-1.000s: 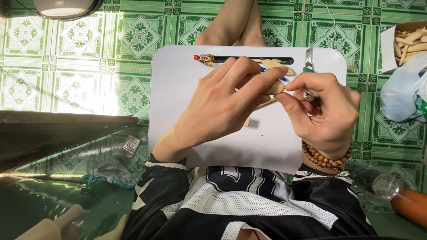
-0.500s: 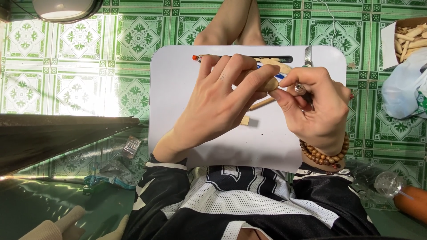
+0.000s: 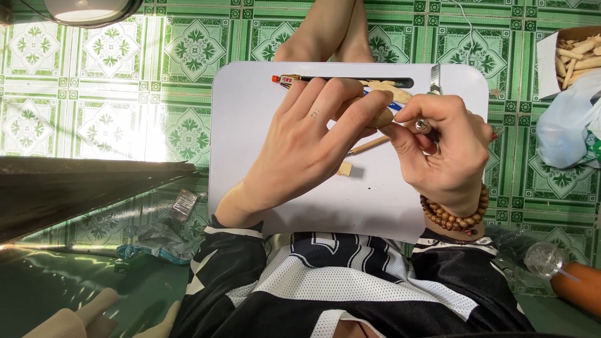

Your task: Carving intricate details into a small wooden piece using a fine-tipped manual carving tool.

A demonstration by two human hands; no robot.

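The left hand [image 3: 307, 147] grips a small wooden piece [image 3: 380, 117] between thumb and fingertips over the white tray [image 3: 250, 125]. The right hand [image 3: 447, 147] is closed round a thin metal tool [image 3: 424, 126] and has drawn closer than a second ago, the tool's tip now right against the wood. Both hands have edged up toward the pens [image 3: 338, 80]; a wood chip [image 3: 344, 169] lies below.

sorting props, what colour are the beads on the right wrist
Brown wooden beads on the right hand's wrist, shown best in the head view.
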